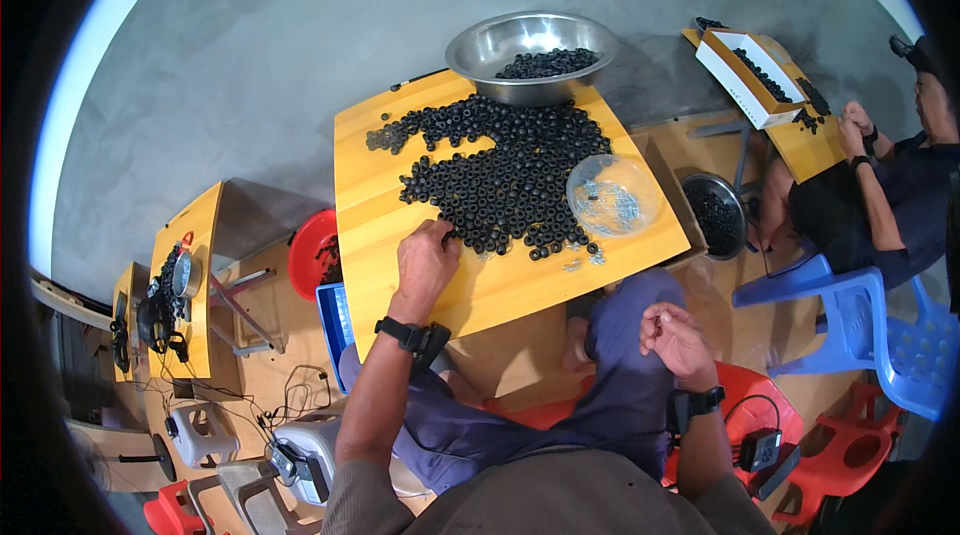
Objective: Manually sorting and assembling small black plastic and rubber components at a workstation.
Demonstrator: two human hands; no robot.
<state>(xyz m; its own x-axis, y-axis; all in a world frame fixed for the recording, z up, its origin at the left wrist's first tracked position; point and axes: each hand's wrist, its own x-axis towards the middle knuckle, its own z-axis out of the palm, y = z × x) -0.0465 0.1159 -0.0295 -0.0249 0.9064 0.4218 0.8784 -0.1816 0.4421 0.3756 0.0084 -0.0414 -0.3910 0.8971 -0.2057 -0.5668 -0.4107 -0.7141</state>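
My left hand (425,260) rests on the yellow wooden table (380,225), its fingers touching the near edge of a big pile of small black rings (505,170). My right hand (675,335) hovers over my right knee, off the table, fingers curled around something tiny that I cannot make out. A clear round plastic bowl (615,195) with small silvery parts stands at the pile's right side. A steel bowl (532,55) holding more black rings sits at the table's far edge.
A red basin (310,250) and a blue crate (333,320) sit left of the table. Another person (880,185) works at a second yellow table (790,95) on the right, by a blue chair (860,315). Red stools stand behind me.
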